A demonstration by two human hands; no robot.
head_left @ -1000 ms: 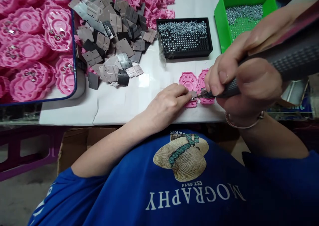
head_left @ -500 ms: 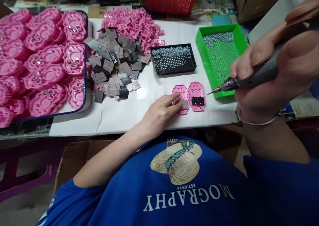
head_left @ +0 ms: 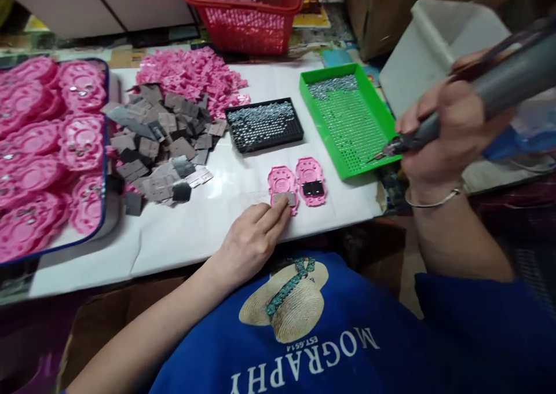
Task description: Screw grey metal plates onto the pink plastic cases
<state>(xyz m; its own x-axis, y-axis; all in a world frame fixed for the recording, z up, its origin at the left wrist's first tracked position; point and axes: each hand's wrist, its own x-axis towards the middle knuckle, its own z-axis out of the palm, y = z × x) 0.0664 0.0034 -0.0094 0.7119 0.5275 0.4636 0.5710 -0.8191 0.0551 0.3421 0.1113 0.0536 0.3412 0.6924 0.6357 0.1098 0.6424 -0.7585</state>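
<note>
Two pink plastic shells lie side by side on the white tabletop. The left pink shell (head_left: 281, 175) holds a grey metal plate (head_left: 278, 198), and the fingertips of my left hand (head_left: 249, 240) rest on it, stretched out. The right pink shell (head_left: 309, 168) has a black plate (head_left: 313, 189) with small shiny spots in its lower part. My right hand (head_left: 460, 124) is closed around a grey electric screwdriver (head_left: 512, 84). Its bit points down over the front end of the green tray (head_left: 334, 150), whose perforated bed is filled with small screws. Whether the bit touches a screw is too small to tell.
A black screw tray (head_left: 264, 143) stands left of the green one. Further left are piles of metal plates (head_left: 167, 145) and small pink parts (head_left: 191, 78). A white tray (head_left: 112, 191) holds stacked pink shells. Behind stand a red basket (head_left: 247, 29) and a white bin (head_left: 434, 52).
The screwdriver bit has gone from beside the right pink shell to over the green tray. My left fingers have drawn back to the near edge of the left shell. The view has shifted.
</note>
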